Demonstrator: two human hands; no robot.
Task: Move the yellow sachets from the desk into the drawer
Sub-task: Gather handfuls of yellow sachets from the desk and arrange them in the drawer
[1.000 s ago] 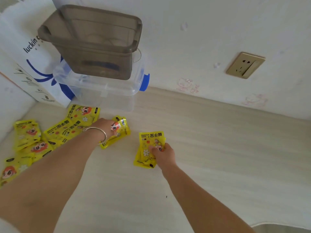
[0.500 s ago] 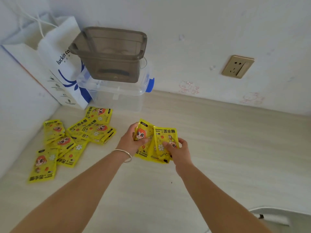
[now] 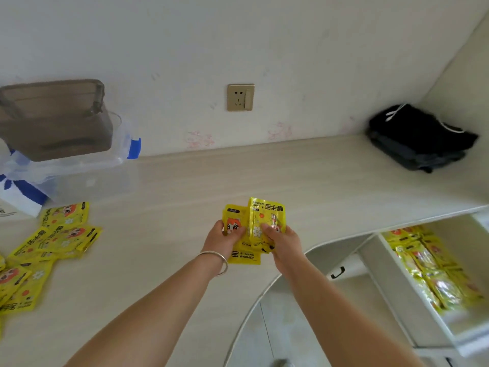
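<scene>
Both hands, left (image 3: pixel 225 238) and right (image 3: pixel 281 238), have carried their grip on a sachet bundle (image 3: pixel 255 229) rightward; next, reach the open drawer (image 3: pixel 412 295), beyond the counter (image 3: pixel 185 197) edge.

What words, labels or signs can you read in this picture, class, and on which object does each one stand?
"HAND WARMER": on the lowest yellow foil sachet of the bunch held in both hands.
"HAND WARMER", upside down, beside large Chinese characters: on the top yellow sachet of that bunch.
Print on the loose yellow sachets on the pale wooden desk: too blurred to read.
Print on the yellow sachets in the open white drawer: too blurred to read.
</scene>
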